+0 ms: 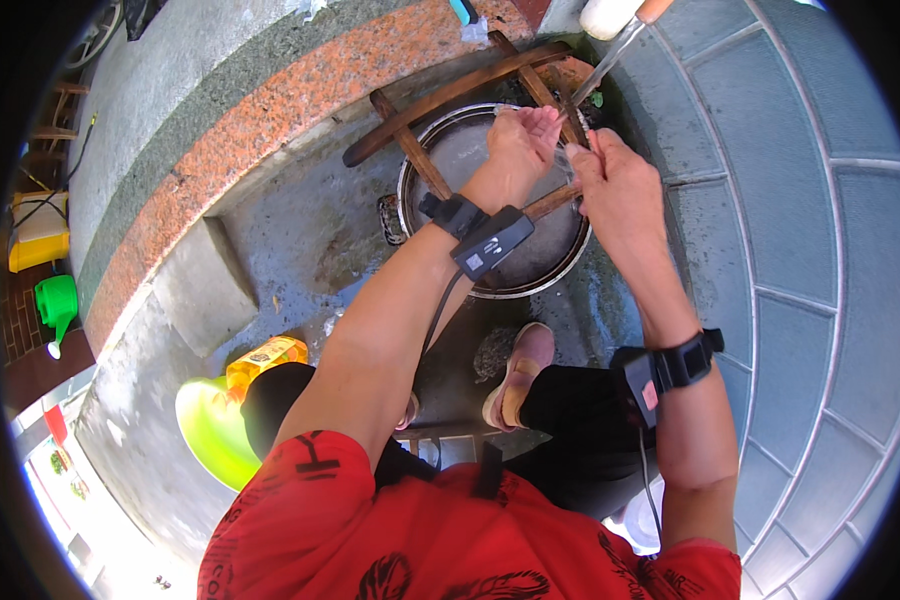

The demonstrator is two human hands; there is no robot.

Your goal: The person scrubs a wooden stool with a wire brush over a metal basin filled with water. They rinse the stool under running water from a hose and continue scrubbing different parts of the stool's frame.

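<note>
A large round metal pot (450, 161) of cloudy water stands on the wet floor before me. A wooden frame of crossed bars (457, 97) lies across it and leans towards the ledge. My left hand (521, 142) is over the pot, palm turned up, fingers loosely curled and wet, with nothing visible in it. Close to its fingertips, my right hand (619, 176) has curled fingers above the pot's right rim; what they may hold is hidden. A stream of water (607, 64) falls from an orange pipe end (652, 9) beside the hands.
A blue-grey tiled wall (780, 225) rises on the right. At left runs a granite-edged ledge (270, 112) with a concrete block (202, 285) below it. By my left knee are a lime-green basin (206, 427) and an orange bottle (266, 360). My shoe (521, 367) is near the pot.
</note>
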